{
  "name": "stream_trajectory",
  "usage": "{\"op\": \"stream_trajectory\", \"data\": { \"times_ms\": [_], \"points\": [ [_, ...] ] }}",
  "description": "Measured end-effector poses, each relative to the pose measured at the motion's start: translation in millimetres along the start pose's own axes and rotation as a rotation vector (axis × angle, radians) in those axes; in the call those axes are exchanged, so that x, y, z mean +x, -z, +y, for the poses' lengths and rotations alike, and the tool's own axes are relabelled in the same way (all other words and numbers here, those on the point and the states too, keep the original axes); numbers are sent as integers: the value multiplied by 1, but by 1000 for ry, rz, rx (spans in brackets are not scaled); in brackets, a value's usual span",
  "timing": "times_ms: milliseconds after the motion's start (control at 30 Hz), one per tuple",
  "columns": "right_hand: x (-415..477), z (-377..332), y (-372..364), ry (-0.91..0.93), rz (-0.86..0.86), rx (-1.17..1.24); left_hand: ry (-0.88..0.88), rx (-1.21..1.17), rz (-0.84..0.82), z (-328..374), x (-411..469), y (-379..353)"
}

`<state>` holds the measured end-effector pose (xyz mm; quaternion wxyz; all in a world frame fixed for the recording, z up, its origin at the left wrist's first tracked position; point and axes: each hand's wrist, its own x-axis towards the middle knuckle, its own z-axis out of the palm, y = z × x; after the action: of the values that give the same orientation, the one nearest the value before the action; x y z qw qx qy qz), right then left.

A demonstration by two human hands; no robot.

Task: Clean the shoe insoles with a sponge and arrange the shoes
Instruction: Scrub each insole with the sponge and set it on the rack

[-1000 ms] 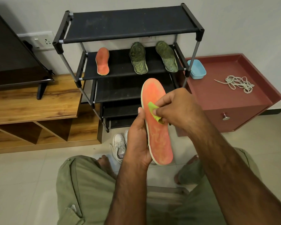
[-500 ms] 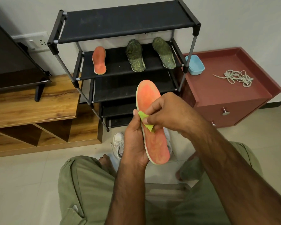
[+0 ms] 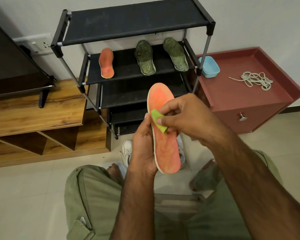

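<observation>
Two hands are engaged at frame centre. The left hand [image 3: 142, 148] grips the held orange insole [image 3: 165, 146] along its left edge, fingers curled behind it and thumb lying up the rim. This insole stands nearly upright, toe toward 12 o'clock. The right hand [image 3: 185, 118] pinches a green sponge [image 3: 157, 118] between thumb and fingertips, and the sponge is in contact with the insole's middle.

At 12 o'clock of the held insole stands the black shoe rack [image 3: 137, 19]. Its second shelf carries a second orange insole [image 3: 106, 64] at 11 o'clock and two green insoles [image 3: 144, 58] at 12 to 1 o'clock. The red cabinet [image 3: 241, 101] at 2 o'clock bears a blue tub [image 3: 209, 66] and loose laces [image 3: 256, 81]. A white shoe [image 3: 126, 151] lies on the floor at 8 o'clock, partly hidden behind the left hand.
</observation>
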<state>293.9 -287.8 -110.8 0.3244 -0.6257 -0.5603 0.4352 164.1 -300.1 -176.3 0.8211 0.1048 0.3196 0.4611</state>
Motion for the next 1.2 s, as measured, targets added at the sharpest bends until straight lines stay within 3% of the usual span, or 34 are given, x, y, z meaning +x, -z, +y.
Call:
{"op": "stream_trajectory", "data": {
  "times_ms": [100, 133, 267, 333, 433, 633, 933, 1200],
  "points": [
    [4, 7, 14, 175, 266, -28, 9, 26, 12, 2, 5, 4],
    [5, 8, 17, 230, 280, -92, 6, 36, 21, 2, 5, 4],
    [-2, 16, 11, 296, 59, -403, -19, 111, 34, 0, 10, 9],
    [-3, 20, 7, 316, 59, -467, 14, 50, -24, 1, 7, 9],
    [-2, 22, 7, 337, 99, -472, 13, -30, -13, 7, 6, 17],
    [-2, 21, -2, 359, 181, -480, -26, -92, -145, 6, 3, 13],
    [-6, 25, -14, 301, 396, -334, -117, -204, -230, -2, -1, 17],
    [-5, 23, -9, 335, 307, -361, -52, -239, -300, -6, 4, 24]
  ]
}}
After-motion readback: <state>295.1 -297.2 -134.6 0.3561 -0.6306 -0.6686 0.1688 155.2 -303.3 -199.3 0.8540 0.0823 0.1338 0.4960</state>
